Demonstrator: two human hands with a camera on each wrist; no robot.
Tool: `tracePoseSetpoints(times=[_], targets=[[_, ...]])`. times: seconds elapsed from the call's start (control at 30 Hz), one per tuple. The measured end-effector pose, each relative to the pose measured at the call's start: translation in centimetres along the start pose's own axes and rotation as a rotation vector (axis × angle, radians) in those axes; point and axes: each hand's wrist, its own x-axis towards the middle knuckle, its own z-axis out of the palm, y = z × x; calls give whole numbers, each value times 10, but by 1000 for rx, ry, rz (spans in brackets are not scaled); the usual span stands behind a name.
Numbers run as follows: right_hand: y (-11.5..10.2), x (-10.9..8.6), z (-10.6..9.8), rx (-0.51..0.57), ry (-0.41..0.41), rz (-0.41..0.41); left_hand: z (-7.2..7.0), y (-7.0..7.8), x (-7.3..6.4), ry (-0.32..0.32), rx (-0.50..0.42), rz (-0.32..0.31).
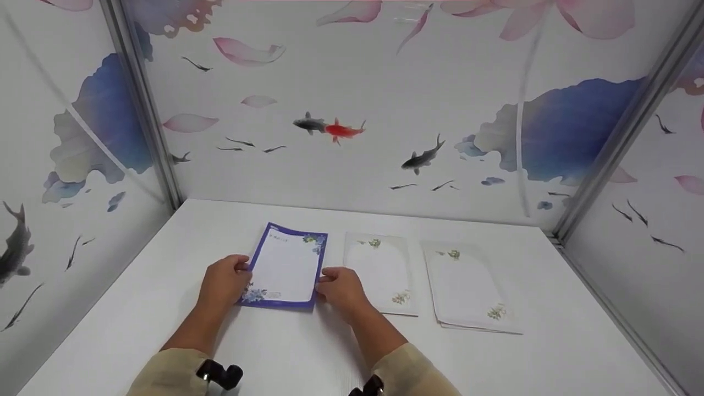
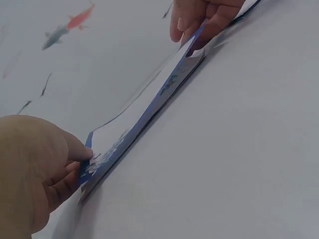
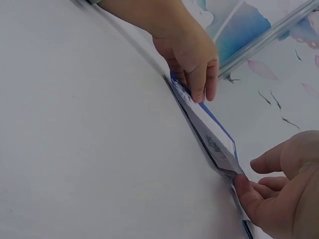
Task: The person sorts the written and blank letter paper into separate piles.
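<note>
A sheet of letter paper with a blue-purple border point(image 1: 286, 267) and blue flowers in two corners is held by its sides. My left hand point(image 1: 223, 280) pinches the left edge between thumb and fingers. On the opposite edge, my right hand point(image 1: 344, 289) grips the paper near the lower corner. In the left wrist view the bordered sheet point(image 2: 130, 118) is raised and slightly bowed. Close beneath it lies a paler printed sheet point(image 2: 172, 85), mostly covered. The right wrist view shows my right thumb and fingers point(image 3: 247, 188) at the sheet's corner.
Right of the hands lie a pale flower-printed paper stack point(image 1: 379, 272) and another similar stack point(image 1: 470, 286), its sheets slightly uneven. All rest on a white table point(image 1: 555, 363). Printed wall panels point(image 1: 379, 71) with metal corner posts point(image 1: 146, 104) enclose its back and sides.
</note>
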Motion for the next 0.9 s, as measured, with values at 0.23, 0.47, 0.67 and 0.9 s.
tracePoseSetpoints(times=[0.23, 0.47, 0.67, 0.9], targets=[[-1, 0, -3, -22, -15, 17, 0, 0, 2, 28, 34, -1], [1, 1, -25, -53, 5, -81, 12, 20, 5, 57, -4, 36], [11, 6, -56, -91, 37, -174, 45, 49, 5, -17, -121, 106], [27, 10, -94, -145, 62, -244, 76, 77, -6, -62, -106, 163]])
